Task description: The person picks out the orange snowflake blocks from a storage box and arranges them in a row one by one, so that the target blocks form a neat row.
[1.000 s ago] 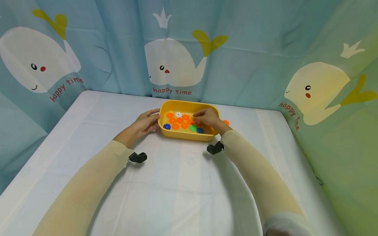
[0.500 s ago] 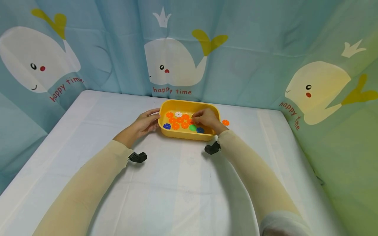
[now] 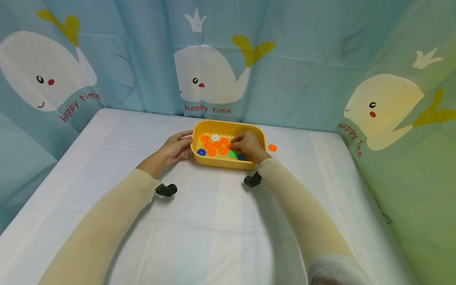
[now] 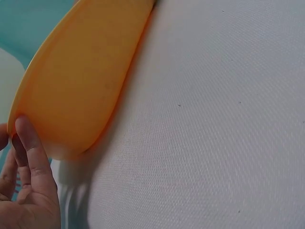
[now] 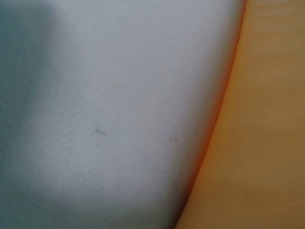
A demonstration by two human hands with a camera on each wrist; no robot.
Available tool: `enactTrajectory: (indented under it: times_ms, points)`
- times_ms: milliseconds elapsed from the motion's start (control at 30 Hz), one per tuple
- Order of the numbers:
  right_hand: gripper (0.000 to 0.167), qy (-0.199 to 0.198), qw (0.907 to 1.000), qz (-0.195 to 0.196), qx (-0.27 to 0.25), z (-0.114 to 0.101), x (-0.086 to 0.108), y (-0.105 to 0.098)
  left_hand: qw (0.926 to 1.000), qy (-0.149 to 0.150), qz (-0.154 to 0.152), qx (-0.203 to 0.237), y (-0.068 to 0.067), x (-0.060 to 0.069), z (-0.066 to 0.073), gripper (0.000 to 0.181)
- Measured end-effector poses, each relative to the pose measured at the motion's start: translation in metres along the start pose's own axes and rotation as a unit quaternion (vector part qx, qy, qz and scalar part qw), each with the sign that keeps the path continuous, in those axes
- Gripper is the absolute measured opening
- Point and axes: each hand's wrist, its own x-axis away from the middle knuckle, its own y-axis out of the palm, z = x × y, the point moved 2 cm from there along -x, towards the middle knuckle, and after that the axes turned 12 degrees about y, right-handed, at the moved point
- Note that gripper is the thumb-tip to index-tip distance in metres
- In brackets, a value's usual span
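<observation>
A yellow plastic tub [image 3: 224, 163] on the table holds several slotted snowflake discs. Most are orange, such as the orange disc [image 3: 211, 152]; a white disc [image 3: 215, 137], a green disc [image 3: 232, 154] and blue discs [image 3: 201, 152] lie among them. My left hand [image 3: 174, 149] touches the tub's left end, its fingers fairly straight at the rim, as the left wrist view also shows. Inside the tub, my right hand [image 3: 248, 143] has thumb and fingers curled together over an orange disc, which they mostly hide. The right wrist view shows no fingers, only the tub's outer wall [image 5: 267, 119].
A single orange disc [image 3: 272, 147] lies on the white-covered table [image 3: 213, 221], just right of the tub. Behind the table hangs a blue curtain [image 3: 303, 87] with whale prints; a green curtain [image 3: 420, 190] is at the right. Black wrist devices [image 3: 166, 190] project beneath both sleeves.
My right hand and forearm have shifted slightly left within the tub. The loose orange disc on the table now shows whole beside the arm. The left hand and tub stay put.
</observation>
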Motion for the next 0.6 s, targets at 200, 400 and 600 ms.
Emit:
enactTrajectory:
  times_ms: [200,400,600]
  points:
    - [0.021,-0.001,0.9999,0.004,-0.015,0.0014,-0.0005,0.0008,1.0,0.005,-0.005,-0.003,0.0,0.0012,0.0007,0.05]
    - [0.024,-0.013,0.9998,0.007,-0.013,0.0013,0.0011,0.0017,1.0,0.007,-0.005,0.002,0.0009,0.003,0.0025,0.051]
    - [0.025,-0.021,0.9997,0.013,0.009,0.0022,0.0018,0.002,1.0,0.002,-0.003,0.003,0.0026,0.0045,0.0036,0.051]
